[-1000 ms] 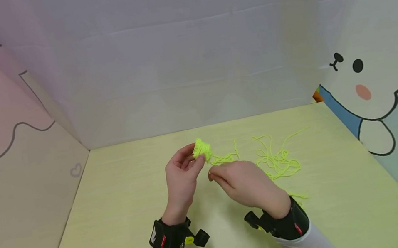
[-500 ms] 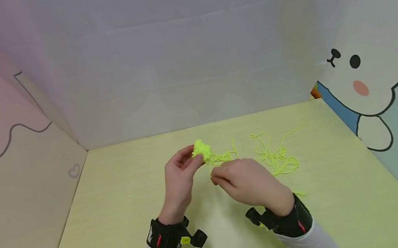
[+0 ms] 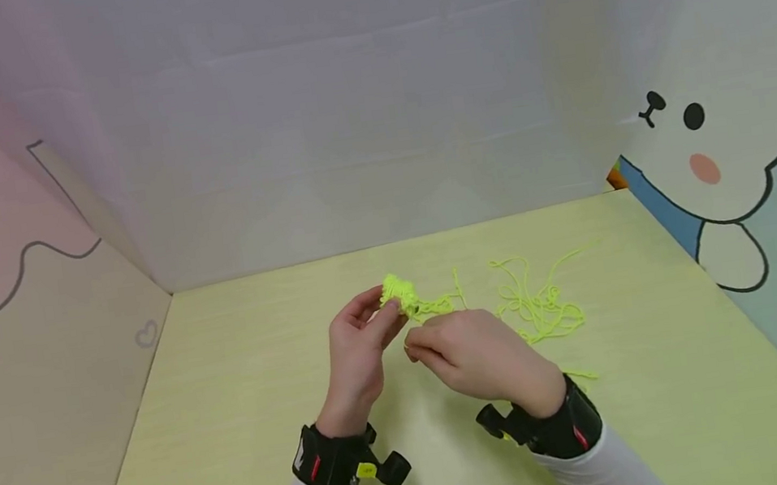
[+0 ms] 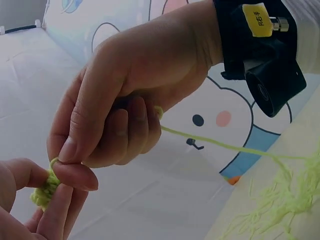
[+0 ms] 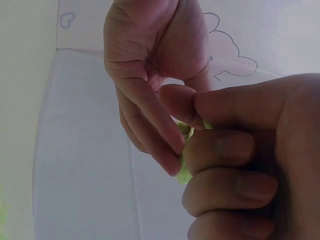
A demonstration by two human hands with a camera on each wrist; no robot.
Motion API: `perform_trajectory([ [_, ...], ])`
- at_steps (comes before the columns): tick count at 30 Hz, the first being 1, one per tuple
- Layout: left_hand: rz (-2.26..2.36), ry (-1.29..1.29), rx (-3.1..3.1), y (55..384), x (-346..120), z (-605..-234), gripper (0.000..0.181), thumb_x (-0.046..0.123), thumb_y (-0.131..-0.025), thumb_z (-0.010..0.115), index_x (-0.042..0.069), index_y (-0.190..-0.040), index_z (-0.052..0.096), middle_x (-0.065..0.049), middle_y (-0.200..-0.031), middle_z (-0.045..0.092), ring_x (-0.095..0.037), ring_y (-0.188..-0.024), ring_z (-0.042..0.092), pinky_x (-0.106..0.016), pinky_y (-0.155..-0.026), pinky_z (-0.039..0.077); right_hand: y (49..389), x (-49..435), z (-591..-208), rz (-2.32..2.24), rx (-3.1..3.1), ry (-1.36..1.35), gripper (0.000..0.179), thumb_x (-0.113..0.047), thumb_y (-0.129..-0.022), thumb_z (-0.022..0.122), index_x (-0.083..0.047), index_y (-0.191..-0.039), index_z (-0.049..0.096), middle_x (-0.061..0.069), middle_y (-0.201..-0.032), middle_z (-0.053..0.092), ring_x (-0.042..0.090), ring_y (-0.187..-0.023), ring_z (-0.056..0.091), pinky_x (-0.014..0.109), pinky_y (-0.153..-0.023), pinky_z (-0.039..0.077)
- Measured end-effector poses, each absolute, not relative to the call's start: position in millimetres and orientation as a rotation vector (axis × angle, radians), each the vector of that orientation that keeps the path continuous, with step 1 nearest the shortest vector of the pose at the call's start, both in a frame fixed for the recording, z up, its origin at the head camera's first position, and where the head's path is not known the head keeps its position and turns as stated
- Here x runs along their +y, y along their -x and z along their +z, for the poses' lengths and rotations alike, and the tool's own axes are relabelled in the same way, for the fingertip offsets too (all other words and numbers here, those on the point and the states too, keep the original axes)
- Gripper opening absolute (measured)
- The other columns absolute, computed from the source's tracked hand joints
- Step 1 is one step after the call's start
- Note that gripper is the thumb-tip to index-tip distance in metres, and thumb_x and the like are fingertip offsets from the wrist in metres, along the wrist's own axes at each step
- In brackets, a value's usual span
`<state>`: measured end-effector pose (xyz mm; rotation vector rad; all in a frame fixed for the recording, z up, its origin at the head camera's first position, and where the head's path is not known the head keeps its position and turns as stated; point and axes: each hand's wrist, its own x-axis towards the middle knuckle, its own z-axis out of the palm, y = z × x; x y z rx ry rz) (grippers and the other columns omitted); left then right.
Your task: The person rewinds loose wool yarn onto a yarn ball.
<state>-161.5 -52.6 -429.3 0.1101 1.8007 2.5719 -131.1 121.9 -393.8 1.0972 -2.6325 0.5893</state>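
A small neon-yellow yarn bundle (image 3: pixel 398 292) is pinched between the thumb and fingers of my left hand (image 3: pixel 358 357). Close beside it, on the right, my right hand (image 3: pixel 486 356) has its thumb and forefinger pinched on a yarn strand, with the other fingers curled in. In the left wrist view, a taut yarn strand (image 4: pixel 225 145) leaves the curled fingers of that hand toward the loose yarn. Both hands overlap around the yarn bundle (image 5: pixel 184 175) in the right wrist view, so much of it is hidden.
A loose yarn tangle (image 3: pixel 543 308) lies on the pale yellow table (image 3: pixel 253 391) to the right. A smaller yarn heap (image 3: pixel 437 307) sits behind the right hand. White and cartoon-printed panels (image 3: pixel 345 133) stand along the back and both sides.
My right hand drew slightly away to the right, then came back left toward the bundle. The left hand shifted a little right and the bundle tilted in its fingers.
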Motion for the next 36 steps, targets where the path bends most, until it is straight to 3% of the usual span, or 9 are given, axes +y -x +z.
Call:
perform_trajectory([
  [5,2.565,-0.172,1.892,158.9,-53.5,-429.1,0.033,0.007,-0.090,0.072,-0.004,-0.118,0.060,-0.019,-0.110,0.061,-0.031,-0.097,0.067,-0.035,-0.084,0.057,130.7,121.8,-392.4,0.575,-2.624,-1.099,0.011,-0.021,-0.097,0.061,-0.022,-0.087,0.066,-0.014,-0.072,0.052,0.005,-0.059,0.046,0.026,-0.054,0.045],
  [8,2.495,-0.252,2.056,156.8,-53.5,-429.3,0.033,0.011,-0.088,0.076,-0.001,-0.116,0.063,-0.018,-0.110,0.063,-0.030,-0.093,0.068,-0.026,-0.074,0.059,130.7,124.5,-391.2,0.561,-2.584,-1.084,0.008,-0.022,-0.097,0.062,-0.021,-0.092,0.067,-0.013,-0.073,0.055,0.005,-0.060,0.047,0.026,-0.053,0.046],
  [12,2.367,-0.392,2.261,152.6,-52.2,-428.2,0.032,0.008,-0.086,0.077,0.003,-0.116,0.066,-0.017,-0.110,0.065,-0.029,-0.089,0.069,-0.023,-0.067,0.059,131.6,131.0,-389.2,0.569,-2.509,-1.055,0.009,-0.023,-0.098,0.062,-0.018,-0.096,0.069,-0.012,-0.075,0.056,0.006,-0.061,0.047,0.027,-0.052,0.046],
  [22,2.064,-0.856,2.419,146.2,-56.0,-413.9,0.030,-0.012,-0.081,0.073,0.000,-0.109,0.069,-0.013,-0.106,0.065,-0.021,-0.089,0.066,-0.036,-0.079,0.059,138.1,151.3,-384.6,0.655,-2.253,-0.982,0.008,-0.017,-0.090,0.070,-0.014,-0.098,0.073,-0.006,-0.077,0.062,0.005,-0.056,0.046,0.026,-0.045,0.045],
  [29,1.940,-0.967,2.364,145.2,-61.4,-409.5,0.028,-0.009,-0.081,0.075,0.003,-0.106,0.069,-0.010,-0.107,0.065,-0.021,-0.092,0.062,-0.035,-0.080,0.059,142.8,157.3,-384.5,0.690,-2.160,-0.915,0.012,-0.022,-0.090,0.072,-0.015,-0.099,0.076,-0.005,-0.073,0.054,0.005,-0.050,0.039,0.025,-0.040,0.037],
  [36,1.877,-1.180,2.269,148.9,-64.6,-409.7,0.031,-0.007,-0.083,0.074,0.003,-0.112,0.068,-0.011,-0.115,0.063,-0.022,-0.101,0.062,-0.036,-0.083,0.058,146.4,158.4,-386.7,0.810,-2.272,-0.878,0.010,-0.021,-0.092,0.070,-0.017,-0.099,0.075,-0.008,-0.075,0.055,0.005,-0.056,0.040,0.027,-0.046,0.039],
])
